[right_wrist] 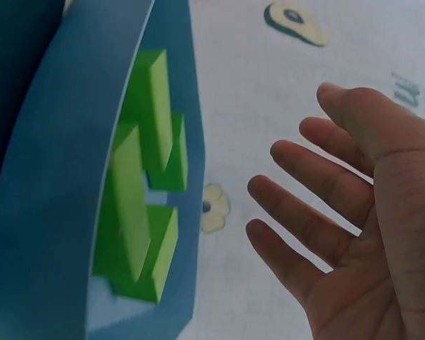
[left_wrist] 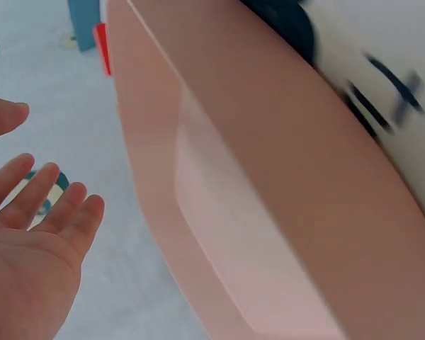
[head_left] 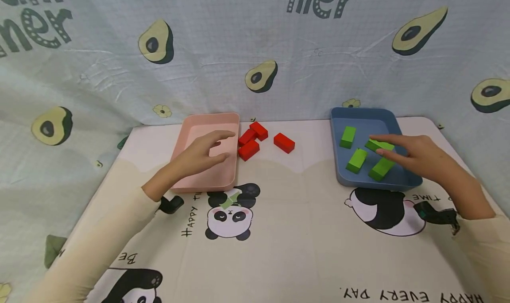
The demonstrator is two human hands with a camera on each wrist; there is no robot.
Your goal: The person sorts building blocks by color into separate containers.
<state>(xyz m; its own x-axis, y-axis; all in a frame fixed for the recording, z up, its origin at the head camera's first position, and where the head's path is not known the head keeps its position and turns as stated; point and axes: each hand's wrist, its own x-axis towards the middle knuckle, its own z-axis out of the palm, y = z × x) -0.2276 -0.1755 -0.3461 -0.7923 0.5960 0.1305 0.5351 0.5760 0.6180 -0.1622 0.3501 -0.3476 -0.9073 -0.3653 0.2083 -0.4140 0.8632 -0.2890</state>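
Note:
Over the pink tray (head_left: pixel 205 179), my left hand (head_left: pixel 201 154) hovers with thumb and fingers spread apart, holding nothing. The left wrist view shows that hand (left_wrist: pixel 39 241) beside the bare inside of the pink tray (left_wrist: pixel 219 212). Several red blocks (head_left: pixel 249 150) lie on the table just right of this tray, one red block (head_left: pixel 284 142) a little apart. My right hand (head_left: pixel 418 154) is above the blue tray (head_left: pixel 364 117), fingers extended and nothing between them. Several green blocks (head_left: pixel 356 160) lie inside the blue tray; in the right wrist view, green blocks (right_wrist: pixel 127 205) show past its wall.
A panda-printed cloth (head_left: pixel 279 232) covers the table. Behind it hangs a pale curtain (head_left: pixel 207 72) with avocado prints. Dark wrist camera mounts (head_left: pixel 171 204) sit under the forearms. Between the two trays runs a stretch of tabletop.

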